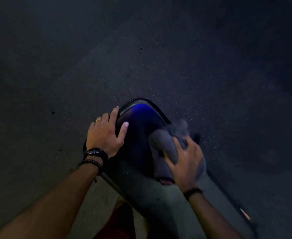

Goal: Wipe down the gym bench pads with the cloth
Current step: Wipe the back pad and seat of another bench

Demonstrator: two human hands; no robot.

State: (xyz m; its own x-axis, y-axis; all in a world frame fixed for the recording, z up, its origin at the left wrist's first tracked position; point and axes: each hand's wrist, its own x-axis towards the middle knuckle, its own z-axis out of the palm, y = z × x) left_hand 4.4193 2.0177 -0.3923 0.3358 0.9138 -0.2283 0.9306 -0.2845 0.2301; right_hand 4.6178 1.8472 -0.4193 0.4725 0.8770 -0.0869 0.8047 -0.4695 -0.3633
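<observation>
A dark gym bench pad [138, 135] runs from bottom centre up to a rounded far end with a blue glint. My left hand [105, 133] lies flat on the pad's left edge, fingers spread, thumb on top. A grey cloth [164, 145] is bunched on the pad's right side. My right hand [186, 159] presses down on the cloth with its fingers gripping the fabric; hand and cloth are motion-blurred. The cloth's far corner hangs past the pad's right edge.
Dark speckled gym floor [141, 57] surrounds the bench on all sides in dim light. The lower part of the bench [159, 204] continues toward me. Red clothing [117, 225] shows at the bottom centre.
</observation>
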